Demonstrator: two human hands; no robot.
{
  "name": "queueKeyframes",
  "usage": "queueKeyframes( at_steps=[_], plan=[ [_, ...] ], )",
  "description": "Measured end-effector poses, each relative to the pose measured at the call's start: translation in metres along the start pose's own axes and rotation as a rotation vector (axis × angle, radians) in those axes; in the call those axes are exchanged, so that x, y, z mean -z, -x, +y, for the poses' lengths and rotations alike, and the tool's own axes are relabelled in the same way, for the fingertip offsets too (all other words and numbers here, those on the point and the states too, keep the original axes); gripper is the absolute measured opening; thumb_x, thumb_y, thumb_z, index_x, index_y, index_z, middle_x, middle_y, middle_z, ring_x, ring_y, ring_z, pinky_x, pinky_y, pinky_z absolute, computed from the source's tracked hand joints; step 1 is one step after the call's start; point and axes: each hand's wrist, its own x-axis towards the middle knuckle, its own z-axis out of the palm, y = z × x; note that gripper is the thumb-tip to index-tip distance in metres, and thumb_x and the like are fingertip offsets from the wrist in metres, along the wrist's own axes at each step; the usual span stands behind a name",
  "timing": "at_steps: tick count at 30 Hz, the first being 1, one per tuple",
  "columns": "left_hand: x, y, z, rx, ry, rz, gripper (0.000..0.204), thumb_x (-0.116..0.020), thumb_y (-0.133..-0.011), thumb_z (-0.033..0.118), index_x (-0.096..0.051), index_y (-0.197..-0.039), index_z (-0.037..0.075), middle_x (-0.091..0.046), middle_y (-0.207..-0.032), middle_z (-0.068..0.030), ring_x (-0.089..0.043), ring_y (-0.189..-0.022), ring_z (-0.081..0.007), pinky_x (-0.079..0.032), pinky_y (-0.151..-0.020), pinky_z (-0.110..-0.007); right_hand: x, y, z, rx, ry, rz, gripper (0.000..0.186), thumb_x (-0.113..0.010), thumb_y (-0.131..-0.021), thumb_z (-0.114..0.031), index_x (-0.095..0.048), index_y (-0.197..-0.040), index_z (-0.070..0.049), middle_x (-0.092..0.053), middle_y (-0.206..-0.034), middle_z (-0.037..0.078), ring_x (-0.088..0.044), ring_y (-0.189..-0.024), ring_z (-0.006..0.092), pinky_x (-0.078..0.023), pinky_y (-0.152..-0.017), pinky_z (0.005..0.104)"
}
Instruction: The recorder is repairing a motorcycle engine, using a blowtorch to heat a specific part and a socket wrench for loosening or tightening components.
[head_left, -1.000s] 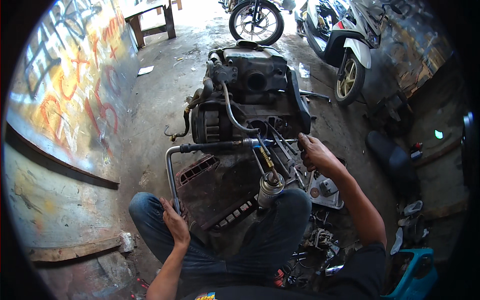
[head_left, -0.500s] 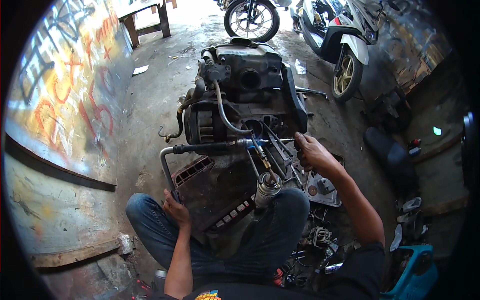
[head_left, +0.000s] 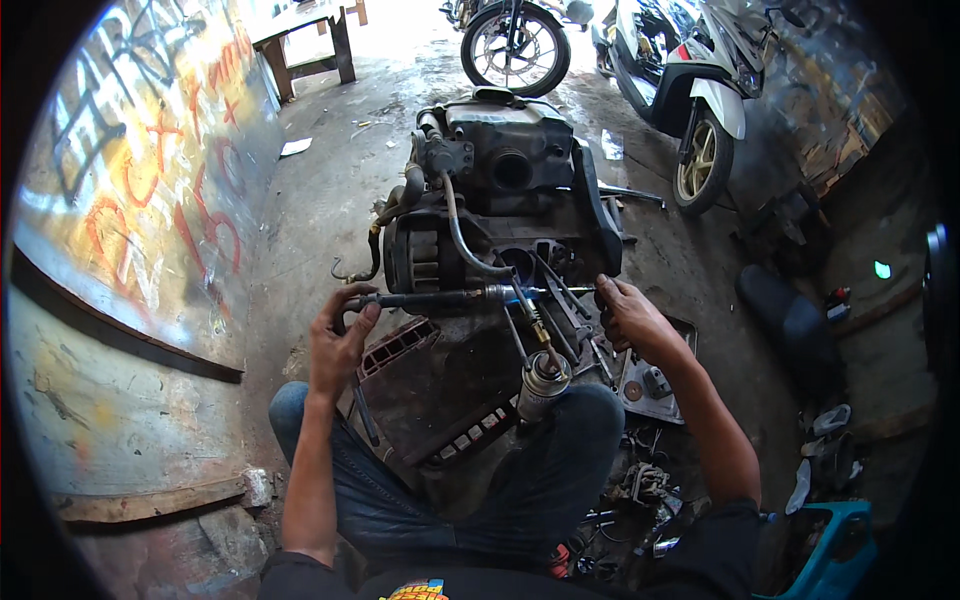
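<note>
My left hand (head_left: 340,338) is closed round the bent end of a long black-sleeved shaft (head_left: 430,299), whose crank-like arm hangs down below my fingers. The shaft's silvery ringed end (head_left: 497,293) lies level, with a blue flame glow beside it. A gas torch with a metal canister (head_left: 543,388) and brass neck stands tilted by my right knee, its head up at that glow. My right hand (head_left: 635,318) grips a thin metal rod (head_left: 572,289), which points left toward the shaft's end. What part of the rod lies inside my fist is hidden.
A greasy scooter engine (head_left: 500,180) with hoses sits just ahead. A grey metal cover (head_left: 650,385), a dark finned part (head_left: 400,345) and loose parts lie on the floor. A white scooter (head_left: 690,90) and a motorcycle wheel (head_left: 515,50) stand beyond; painted walls flank me.
My left hand has moved up from the lower end of the crank arm to its bend beside the black sleeve. My right hand still holds the rod in nearly the same place.
</note>
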Motion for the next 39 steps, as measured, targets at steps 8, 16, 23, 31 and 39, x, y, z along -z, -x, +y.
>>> queueKeyframes(
  at_steps=[8,16,23,31,39],
  plan=[
    [0.015,-0.022,0.008,0.265,0.034,-0.318,0.028,-0.071,-0.090,0.026,-0.065,-0.107,0.004,-0.044,-0.060,0.0089,-0.031,-0.041,0.0008,-0.019,-0.035,-0.022,-0.001,0.001,-0.001,0.013,-0.044,-0.025,0.035,-0.044,-0.102,-0.047,-0.038,-0.084,-0.017,-0.025,-0.057,-0.009,-0.021,-0.046,0.0047,-0.018,-0.041,0.0233],
    [0.014,-0.020,0.021,0.372,0.137,-0.348,0.032,-0.070,-0.090,0.028,-0.062,-0.106,0.002,-0.039,-0.058,0.0098,-0.031,-0.043,0.0000,-0.021,-0.038,-0.022,0.003,0.001,0.000,0.019,-0.035,-0.040,0.037,-0.044,-0.101,-0.049,-0.047,-0.096,-0.012,-0.031,-0.060,-0.007,-0.029,-0.047,0.0053,-0.027,-0.040,0.0232],
    [0.037,-0.017,-0.007,0.336,0.419,-0.459,0.029,-0.054,-0.100,0.033,-0.050,-0.108,0.006,-0.039,-0.063,0.0060,-0.031,-0.048,-0.0029,-0.026,-0.044,-0.022,0.004,-0.003,0.005,0.028,-0.025,-0.035,0.038,-0.044,-0.100,-0.050,-0.048,-0.097,-0.012,-0.033,-0.062,-0.006,-0.030,-0.049,0.0053,-0.028,-0.040,0.0230],
    [0.033,-0.011,-0.009,0.258,0.281,-0.391,0.028,-0.057,-0.099,0.031,-0.051,-0.105,0.004,-0.040,-0.066,0.0052,-0.035,-0.053,-0.0046,-0.031,-0.047,-0.023,-0.002,0.001,0.004,0.021,-0.054,-0.007,0.036,-0.047,-0.100,-0.050,-0.040,-0.084,-0.018,-0.027,-0.059,-0.009,-0.022,-0.047,0.0035,-0.020,-0.040,0.0219],
    [0.043,-0.018,-0.009,0.267,0.168,-0.406,0.029,-0.058,-0.098,0.030,-0.056,-0.103,0.002,-0.049,-0.073,0.0023,-0.046,-0.061,-0.0059,-0.039,-0.055,-0.023,0.005,-0.004,0.009,0.031,-0.106,-0.058,0.036,-0.046,-0.100,-0.050,-0.043,-0.090,-0.015,-0.029,-0.060,-0.008,-0.025,-0.047,0.0042,-0.023,-0.040,0.0224]
  ],
)
